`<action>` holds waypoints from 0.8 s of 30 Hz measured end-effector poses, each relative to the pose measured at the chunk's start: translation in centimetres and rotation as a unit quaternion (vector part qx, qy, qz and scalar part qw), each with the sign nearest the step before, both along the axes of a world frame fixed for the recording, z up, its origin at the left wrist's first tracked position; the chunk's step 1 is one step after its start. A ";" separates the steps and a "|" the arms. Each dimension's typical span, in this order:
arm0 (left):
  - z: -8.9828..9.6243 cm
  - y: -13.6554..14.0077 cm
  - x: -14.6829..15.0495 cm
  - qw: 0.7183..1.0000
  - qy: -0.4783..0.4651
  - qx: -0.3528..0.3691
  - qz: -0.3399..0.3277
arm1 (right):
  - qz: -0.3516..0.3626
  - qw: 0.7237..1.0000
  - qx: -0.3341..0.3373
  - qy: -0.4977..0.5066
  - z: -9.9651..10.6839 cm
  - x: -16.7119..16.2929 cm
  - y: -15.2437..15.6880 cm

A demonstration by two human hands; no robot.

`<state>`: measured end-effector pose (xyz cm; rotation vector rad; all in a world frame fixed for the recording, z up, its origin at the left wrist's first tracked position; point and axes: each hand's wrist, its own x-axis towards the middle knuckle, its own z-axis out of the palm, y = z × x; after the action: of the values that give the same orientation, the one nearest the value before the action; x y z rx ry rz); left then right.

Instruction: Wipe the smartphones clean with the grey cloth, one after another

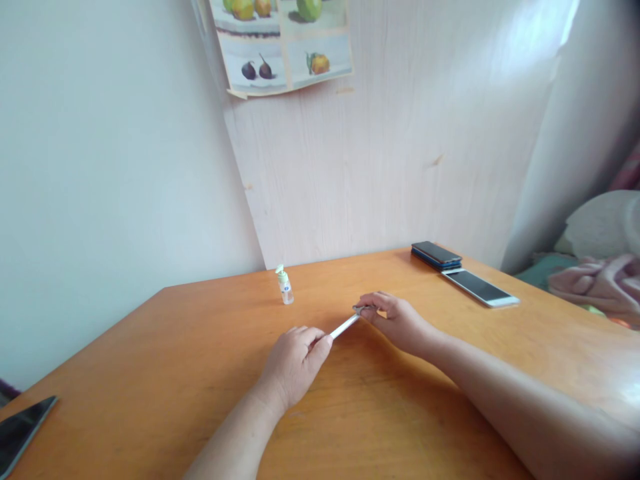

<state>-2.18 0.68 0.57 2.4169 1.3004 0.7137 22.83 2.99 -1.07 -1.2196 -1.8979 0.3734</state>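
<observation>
My left hand (297, 363) is closed around one end of a slim white stick (344, 326), with the thumb lying along it. At its far end, my right hand (395, 321) pinches a small greyish piece (364, 309), mostly covered by the fingers. Whether that piece is part of the stick or separate I cannot tell. The stick slants up to the right above the table. Beyond my left hand stands a small clear pump bottle (285, 288) with a pale green top, touched by neither hand.
A stack of dark phones (436, 253) lies at the table's back right, beside a white-framed phone (480, 288). A dark tablet-like device (23, 433) is at the left front edge. The orange wooden table (150, 360) meets a wall; a fruit picture (287, 47) hangs above.
</observation>
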 end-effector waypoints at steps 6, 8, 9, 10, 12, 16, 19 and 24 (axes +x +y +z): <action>-0.4 0.0 0.1 1.000 -0.017 -0.010 0.004 | -0.015 0.999 0.005 0.034 0.2 -0.2 -0.1; -0.5 0.0 0.2 1.000 -0.025 -0.013 0.001 | -0.023 0.999 0.008 0.036 0.1 -0.2 0.0; -0.6 0.0 0.2 1.000 -0.026 -0.012 0.001 | -0.027 0.999 0.010 0.039 0.1 -0.2 0.0; -0.6 0.0 0.3 1.000 -0.024 -0.011 0.002 | -0.030 0.999 0.010 0.041 0.0 -0.2 0.1; -0.7 0.0 0.3 1.000 -0.010 -0.010 0.007 | -0.035 0.998 0.009 0.045 -0.3 -0.1 0.3; -0.9 0.1 0.4 1.000 0.018 -0.013 0.021 | -0.067 0.997 0.002 0.045 -0.5 0.3 0.8; -0.9 0.1 0.6 1.000 0.015 -0.014 0.019 | -0.102 0.994 0.024 0.039 -0.4 0.4 0.9; -0.7 -0.2 0.9 1.000 0.012 -0.021 0.012 | -0.066 0.994 0.085 0.008 0.1 -1.7 -0.8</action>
<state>-1.24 0.44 -0.17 2.3887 1.3425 0.6584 21.10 2.22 -0.96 -1.2166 -1.7857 0.1476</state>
